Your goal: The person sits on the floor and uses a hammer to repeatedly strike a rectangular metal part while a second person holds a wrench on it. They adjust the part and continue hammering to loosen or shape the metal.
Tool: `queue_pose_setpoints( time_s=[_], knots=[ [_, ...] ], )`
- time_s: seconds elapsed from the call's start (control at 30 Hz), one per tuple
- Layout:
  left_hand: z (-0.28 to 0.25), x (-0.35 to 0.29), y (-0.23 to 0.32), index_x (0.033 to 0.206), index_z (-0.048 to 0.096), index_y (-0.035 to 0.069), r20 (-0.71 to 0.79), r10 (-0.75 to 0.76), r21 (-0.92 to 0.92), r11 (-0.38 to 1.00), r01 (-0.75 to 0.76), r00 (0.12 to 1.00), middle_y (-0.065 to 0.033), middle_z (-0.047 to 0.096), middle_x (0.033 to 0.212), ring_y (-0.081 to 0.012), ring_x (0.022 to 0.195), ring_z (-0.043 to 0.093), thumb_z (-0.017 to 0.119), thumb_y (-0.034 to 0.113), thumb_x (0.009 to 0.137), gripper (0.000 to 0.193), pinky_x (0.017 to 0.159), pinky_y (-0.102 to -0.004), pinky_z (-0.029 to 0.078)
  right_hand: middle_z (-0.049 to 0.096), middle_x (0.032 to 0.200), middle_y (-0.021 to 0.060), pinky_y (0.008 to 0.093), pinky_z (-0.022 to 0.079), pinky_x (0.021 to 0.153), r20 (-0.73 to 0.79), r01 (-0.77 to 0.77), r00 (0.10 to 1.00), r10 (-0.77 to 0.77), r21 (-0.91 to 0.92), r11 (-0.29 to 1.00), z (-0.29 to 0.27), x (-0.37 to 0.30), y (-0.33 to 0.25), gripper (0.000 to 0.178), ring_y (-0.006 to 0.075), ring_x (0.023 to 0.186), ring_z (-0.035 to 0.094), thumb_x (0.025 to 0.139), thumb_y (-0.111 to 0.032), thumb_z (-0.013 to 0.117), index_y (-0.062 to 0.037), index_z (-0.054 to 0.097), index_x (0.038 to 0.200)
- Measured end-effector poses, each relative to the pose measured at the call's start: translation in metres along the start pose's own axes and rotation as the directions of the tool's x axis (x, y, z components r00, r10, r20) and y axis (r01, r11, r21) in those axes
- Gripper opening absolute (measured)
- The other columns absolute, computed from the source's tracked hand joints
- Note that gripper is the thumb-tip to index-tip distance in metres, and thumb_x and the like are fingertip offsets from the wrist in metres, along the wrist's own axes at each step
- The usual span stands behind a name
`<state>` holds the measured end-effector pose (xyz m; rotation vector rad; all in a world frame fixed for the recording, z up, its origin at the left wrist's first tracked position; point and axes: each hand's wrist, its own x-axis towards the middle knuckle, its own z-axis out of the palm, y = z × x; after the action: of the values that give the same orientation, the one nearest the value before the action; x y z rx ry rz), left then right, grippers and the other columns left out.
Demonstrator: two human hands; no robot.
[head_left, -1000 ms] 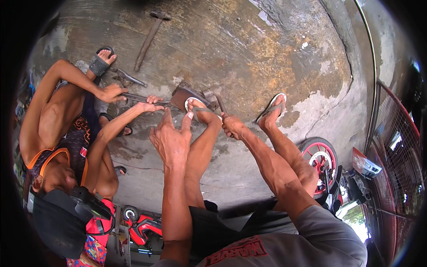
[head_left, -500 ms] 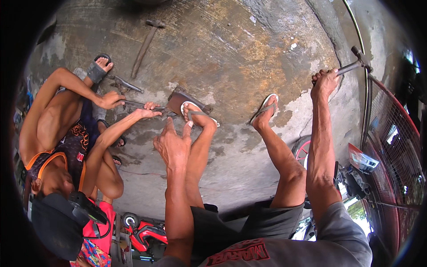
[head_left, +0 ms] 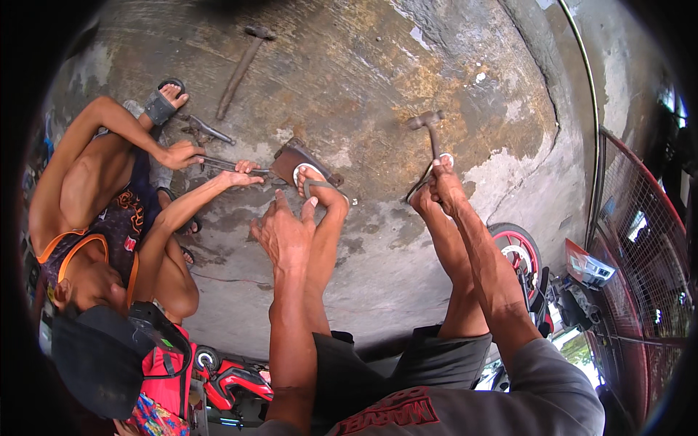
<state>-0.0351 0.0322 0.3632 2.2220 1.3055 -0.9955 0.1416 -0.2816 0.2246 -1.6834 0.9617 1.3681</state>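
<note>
Gripping a hammer (head_left: 434, 136) in the right hand (head_left: 446, 187). Holding the left hand (head_left: 286, 234) loosely spread near a sandalled foot (head_left: 324, 192).

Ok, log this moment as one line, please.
right hand: gripping hammer by handle | left hand: open, thumb apart from fingers, near metal block | co-worker's hands: on long metal tool | second hammer: lying on floor

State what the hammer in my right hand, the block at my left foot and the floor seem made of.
Hammer: head probably dull steel, given its brown-grey tarnish; handle unclear, wood or metal. Block: likely iron or steel, matte, judging by its rust-brown surface. Floor: seemingly rough concrete, grey with brown stains.
</note>
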Motion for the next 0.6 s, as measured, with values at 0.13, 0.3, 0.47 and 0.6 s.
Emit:
queue_pose_setpoints(
  time_s=[0.13, 0.3, 0.47, 0.6],
  knots=[
    [-0.001, 0.001, 0.001, 0.139, 0.06, -0.003, 0.002, -0.001, 0.006, 1.0, 0.001, 1.0, -0.0257, 0.071, 0.12, -0.0413, 0.113, 0.068, 0.068, 0.054, 0.092, 0.074, 0.114, -0.0585, 0.034, 0.045, 0.062, -0.0006, 0.0291, 0.035, 0.037, -0.311, 0.273, 0.928, -0.205, 0.195, 0.942, 0.05, -0.006, 0.001, 0.028, 0.013, 0.043, 0.041, 0.111, -0.039, 0.045, -0.0124, 0.043, 0.103],
    [-0.005, 0.003, 0.012, 0.14, 0.06, -0.002, -0.011, 0.022, 0.041, 0.999, -0.021, 1.0, -0.0248, 0.071, 0.122, -0.0406, 0.114, 0.068, 0.068, 0.054, 0.092, 0.074, 0.113, -0.0595, 0.034, 0.054, 0.065, 0.0064, 0.0396, 0.046, 0.042, 0.182, -0.121, 0.953, 0.242, -0.505, 0.854, 0.126, -0.019, 0.108, 0.039, 0.0219, 0.046, 0.053, 0.109, -0.041, 0.047, -0.0022, 0.052, 0.11],
    [0.0, -0.013, 0.023, 0.141, 0.059, 0.0, 0.02, 0.032, 0.026, 0.999, -0.032, 0.999, -0.0235, 0.07, 0.124, -0.0391, 0.116, 0.067, 0.068, 0.054, 0.091, 0.075, 0.113, -0.0615, 0.033, 0.047, 0.065, 0.0025, 0.0336, 0.036, 0.037, 0.075, -0.118, 0.98, 0.185, -0.531, 0.839, 0.086, 0.005, 0.091, 0.036, 0.0154, 0.044, 0.043, 0.108, -0.041, 0.052, -0.0057, 0.053, 0.104],
    [0.025, -0.026, 0.024, 0.145, 0.054, 0.0, 0.091, 0.028, -0.018, 0.999, -0.027, 0.995, -0.0221, 0.069, 0.126, -0.0374, 0.115, 0.067, 0.069, 0.054, 0.09, 0.079, 0.112, -0.0618, 0.033, 0.069, 0.087, 0.019, 0.0399, 0.053, 0.052, 0.049, 0.149, 0.977, -0.207, -0.855, 0.497, 0.032, -0.001, 0.018, 0.049, 0.0298, 0.071, 0.069, 0.104, -0.04, 0.057, 0.0035, 0.058, 0.126]
  ],
)
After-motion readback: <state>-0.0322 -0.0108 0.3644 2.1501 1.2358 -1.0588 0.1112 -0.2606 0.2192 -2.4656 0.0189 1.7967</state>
